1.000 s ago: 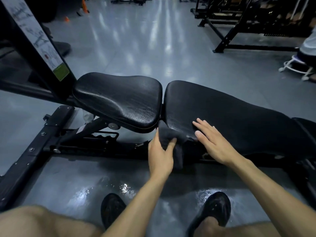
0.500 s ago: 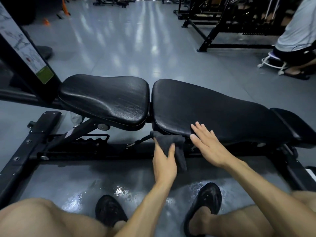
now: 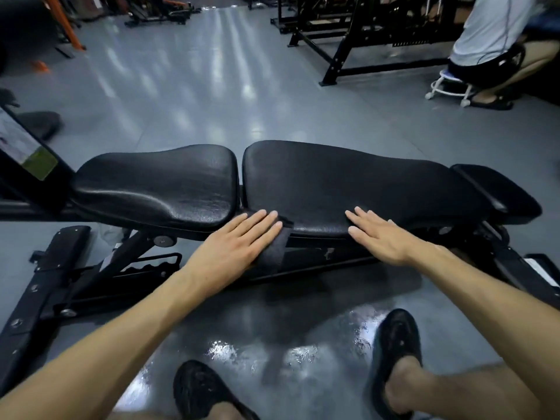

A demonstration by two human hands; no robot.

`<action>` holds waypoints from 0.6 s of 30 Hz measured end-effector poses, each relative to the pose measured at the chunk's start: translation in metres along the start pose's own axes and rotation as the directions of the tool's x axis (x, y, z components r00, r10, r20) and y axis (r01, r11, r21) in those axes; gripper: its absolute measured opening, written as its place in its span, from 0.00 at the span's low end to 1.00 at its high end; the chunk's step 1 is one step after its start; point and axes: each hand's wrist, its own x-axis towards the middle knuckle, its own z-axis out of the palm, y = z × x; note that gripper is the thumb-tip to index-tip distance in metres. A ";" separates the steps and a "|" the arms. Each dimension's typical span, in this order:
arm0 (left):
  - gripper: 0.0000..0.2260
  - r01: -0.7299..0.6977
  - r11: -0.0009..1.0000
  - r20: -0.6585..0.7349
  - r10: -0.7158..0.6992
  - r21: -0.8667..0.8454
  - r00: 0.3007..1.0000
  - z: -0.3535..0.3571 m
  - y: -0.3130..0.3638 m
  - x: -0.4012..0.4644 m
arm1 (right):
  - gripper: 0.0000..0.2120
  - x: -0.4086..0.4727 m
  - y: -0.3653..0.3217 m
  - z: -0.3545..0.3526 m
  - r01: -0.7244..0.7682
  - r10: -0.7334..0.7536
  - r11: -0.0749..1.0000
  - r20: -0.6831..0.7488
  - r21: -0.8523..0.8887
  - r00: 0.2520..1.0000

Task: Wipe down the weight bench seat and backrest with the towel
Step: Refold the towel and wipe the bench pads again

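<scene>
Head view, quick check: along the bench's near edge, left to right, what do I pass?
Seat pad → left hand lying flat on the dark towel at the corner of the backrest pad → right hand flat on that pad's near edge → small end pad.

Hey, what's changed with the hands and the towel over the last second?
The left hand stopped pinching the dark towel and now presses it flat-fingered against the backrest pad's near corner. The right hand slid right along the near edge. It stays flat on the pad; the towel still hangs over the edge.
</scene>
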 end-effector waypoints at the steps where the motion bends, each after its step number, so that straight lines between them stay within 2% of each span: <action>1: 0.30 -0.011 1.000 -0.009 0.011 0.029 1.000 0.000 -0.001 0.002 | 0.29 0.002 0.002 0.004 0.008 -0.008 1.000 -0.017 -0.021 1.000; 5: 0.27 0.035 0.996 -0.030 -0.032 0.088 0.999 0.011 0.011 0.024 | 0.34 0.006 0.004 0.013 0.056 -0.065 0.994 -0.094 -0.095 0.994; 8: 0.27 0.095 0.993 -0.045 -0.092 0.070 0.995 0.018 0.021 0.033 | 0.33 0.009 0.012 0.010 0.073 -0.096 0.985 -0.140 -0.157 0.985; 11: 0.26 0.162 0.985 -0.031 -0.160 0.067 0.987 0.017 0.037 0.048 | 0.27 0.015 0.024 0.001 0.128 -0.138 0.989 -0.163 -0.071 0.977; 13: 0.25 0.170 0.983 -0.012 -0.170 0.071 0.985 0.015 0.047 0.060 | 0.28 0.019 0.030 -0.009 0.151 -0.152 0.988 -0.152 -0.016 0.977; 15: 0.24 0.176 0.982 -0.011 -0.176 0.072 0.984 0.012 0.057 0.073 | 0.32 0.025 0.032 -0.021 0.161 -0.161 0.987 -0.159 -0.014 0.974; 18: 0.24 0.151 0.985 -0.032 -0.149 0.087 0.988 0.014 0.084 0.107 | 0.27 0.035 0.026 -0.044 0.172 -0.179 0.983 -0.154 -0.057 0.972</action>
